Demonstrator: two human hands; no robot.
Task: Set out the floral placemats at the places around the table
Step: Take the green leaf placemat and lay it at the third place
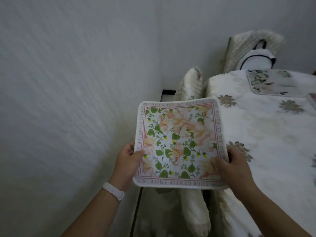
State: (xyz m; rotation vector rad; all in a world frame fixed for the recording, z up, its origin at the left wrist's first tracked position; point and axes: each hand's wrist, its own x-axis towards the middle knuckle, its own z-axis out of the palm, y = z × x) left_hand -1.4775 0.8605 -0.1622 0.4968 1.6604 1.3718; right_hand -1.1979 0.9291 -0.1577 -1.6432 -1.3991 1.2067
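I hold a square floral placemat [179,141] in the air with both hands; it has pink blossoms, green leaves and a lettered pink border. My left hand [128,161] grips its left edge, thumb on top. My right hand [234,168] grips its right lower corner. The mat hangs just left of the table [266,151], which wears a white cloth with grey flower motifs. A second floral placemat [277,82] lies flat on the far end of the table. The edge of another mat [312,99] shows at the right border.
A white wall [68,100] runs close along the left. Below the held mat a chair with a cream cover [191,82] is tucked at the table's side. Another covered chair [253,48] with a white bag [258,61] stands at the far end.
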